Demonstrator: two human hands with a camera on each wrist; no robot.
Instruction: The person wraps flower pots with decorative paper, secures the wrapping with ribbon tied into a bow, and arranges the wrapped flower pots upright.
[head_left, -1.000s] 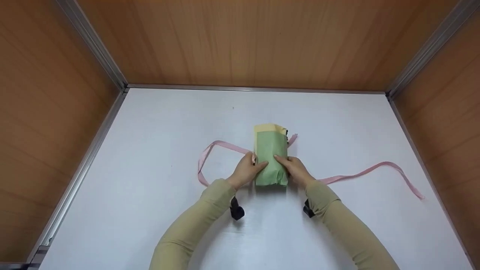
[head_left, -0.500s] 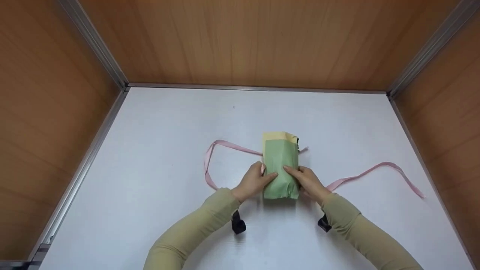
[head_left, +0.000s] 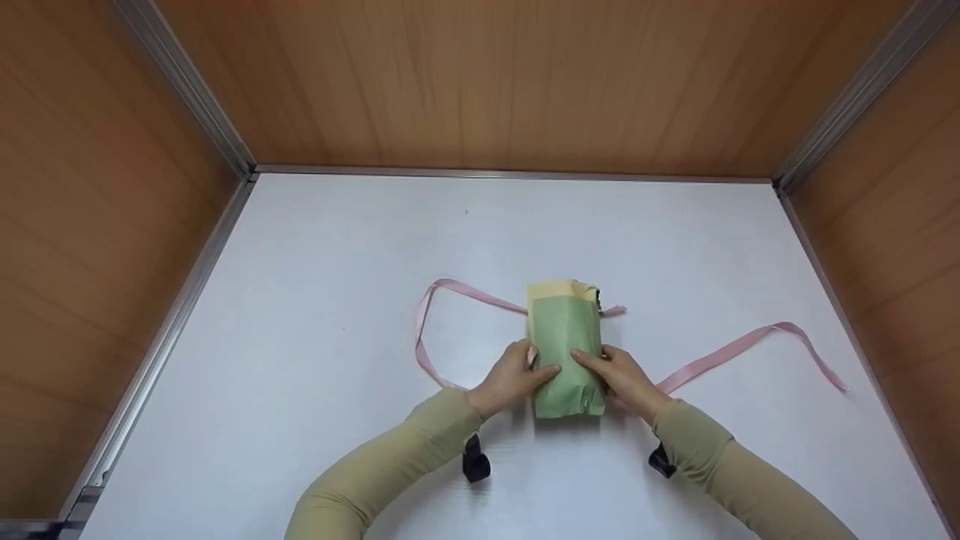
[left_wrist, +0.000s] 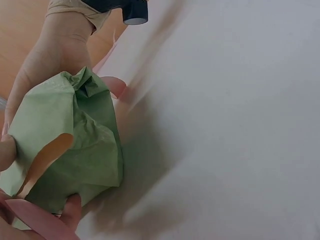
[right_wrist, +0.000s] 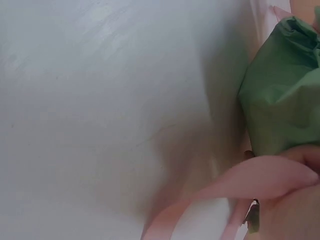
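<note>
A small package [head_left: 566, 337] wrapped in green paper, with a pale yellow band at its far end, is gripped between both hands. My left hand [head_left: 511, 380] holds its left side, thumb on top. On the opposite side my right hand [head_left: 624, 381] grips it the same way. Folded, crumpled green paper [left_wrist: 95, 145] closes the near end in the left wrist view. A pink ribbon [head_left: 480, 295] loops out on the left and runs under the package; its far side shows again at the right. In the right wrist view the ribbon [right_wrist: 250, 180] passes by the right-hand fingers.
The white tabletop [head_left: 337, 247] is bounded by wood-grain panels [head_left: 480, 82] at back and sides, with metal rails along their edges. A long ribbon tail [head_left: 735, 349] trails to the right. Black wrist cameras [head_left: 475, 459] hang below both wrists.
Both hands have drawn the package toward the near edge and a little to the right. The left ribbon loop has shifted slightly right; the right tail's outer end has stayed nearly put.
</note>
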